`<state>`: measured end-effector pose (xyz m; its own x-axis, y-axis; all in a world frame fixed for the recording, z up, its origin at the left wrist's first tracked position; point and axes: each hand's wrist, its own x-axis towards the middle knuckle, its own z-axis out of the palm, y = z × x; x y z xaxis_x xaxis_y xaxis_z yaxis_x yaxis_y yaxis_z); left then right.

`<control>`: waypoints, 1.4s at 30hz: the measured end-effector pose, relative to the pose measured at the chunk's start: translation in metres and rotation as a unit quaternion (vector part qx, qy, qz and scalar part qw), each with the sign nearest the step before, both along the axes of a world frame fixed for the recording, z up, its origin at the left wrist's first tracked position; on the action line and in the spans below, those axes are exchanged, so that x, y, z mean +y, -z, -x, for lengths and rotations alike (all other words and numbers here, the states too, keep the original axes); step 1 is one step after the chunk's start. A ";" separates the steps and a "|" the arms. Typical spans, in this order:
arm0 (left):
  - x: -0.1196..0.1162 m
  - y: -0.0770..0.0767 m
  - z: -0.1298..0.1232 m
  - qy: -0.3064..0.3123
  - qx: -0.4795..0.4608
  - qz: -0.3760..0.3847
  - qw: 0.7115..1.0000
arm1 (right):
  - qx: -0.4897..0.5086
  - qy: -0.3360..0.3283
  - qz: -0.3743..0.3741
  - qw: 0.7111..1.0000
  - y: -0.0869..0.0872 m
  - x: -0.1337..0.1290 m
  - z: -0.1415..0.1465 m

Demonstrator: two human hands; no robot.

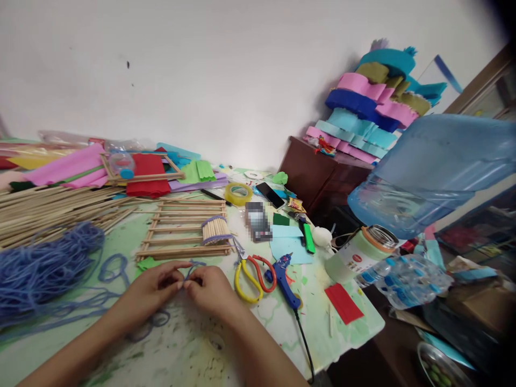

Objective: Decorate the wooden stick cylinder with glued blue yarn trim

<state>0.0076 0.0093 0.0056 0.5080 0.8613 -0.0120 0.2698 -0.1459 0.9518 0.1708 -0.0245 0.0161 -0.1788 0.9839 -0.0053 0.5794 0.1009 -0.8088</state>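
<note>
My left hand [158, 285] and my right hand [209, 287] meet near the front of the table, each pinching a thin strand of blue yarn [194, 264]. A small loop of the strand rises between the fingertips. Just beyond them lies a rack of wooden sticks [173, 231], with a small roll of short sticks [215, 230] edged in blue yarn resting on its right side. To the left spreads a large tangle of blue yarn [44, 274], its loose strands trailing toward my left wrist. Scissors [250, 279] with yellow and red handles lie right of my right hand.
A blue glue gun [287, 282] with a black cord lies at the right. Behind are a tape roll [238, 194], a phone [270, 194] and a green cutter [308, 238]. Long sticks [60, 209] and colored paper [149, 174] fill the left; a bottle [355, 255] stands at the right edge.
</note>
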 end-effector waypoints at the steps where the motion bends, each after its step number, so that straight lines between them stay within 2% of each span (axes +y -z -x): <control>1: 0.000 0.000 0.000 0.005 0.003 -0.004 1.000 | 0.004 0.001 0.001 1.000 -0.001 0.000 0.000; 5: 0.000 -0.003 0.002 0.024 0.043 -0.033 0.998 | 0.016 0.011 0.006 1.000 -0.001 0.001 -0.001; 13: -0.007 -0.016 -0.001 0.014 0.124 -0.104 0.987 | 0.005 0.026 -0.022 0.999 -0.001 0.003 -0.001; 17: -0.010 -0.020 0.000 -0.012 0.184 -0.165 0.969 | 0.010 0.047 -0.020 0.999 -0.002 0.004 -0.002; 22: -0.011 -0.023 0.001 -0.012 0.242 -0.219 0.945 | 0.015 0.049 -0.016 0.999 -0.004 0.004 -0.003; 30: -0.004 -0.021 0.002 -0.046 0.178 -0.171 0.968 | 0.033 0.047 -0.005 0.998 -0.002 0.004 -0.002; 35: -0.009 -0.026 -0.001 -0.062 0.170 -0.134 0.974 | 0.039 0.063 -0.007 0.997 -0.002 0.004 -0.001; 38: -0.020 -0.027 -0.007 -0.063 0.191 -0.192 0.961 | 0.071 0.090 -0.015 0.993 -0.004 0.003 0.000; 42: -0.033 -0.021 -0.013 -0.045 0.255 -0.326 0.909 | 0.163 0.123 0.004 0.979 -0.005 0.001 0.006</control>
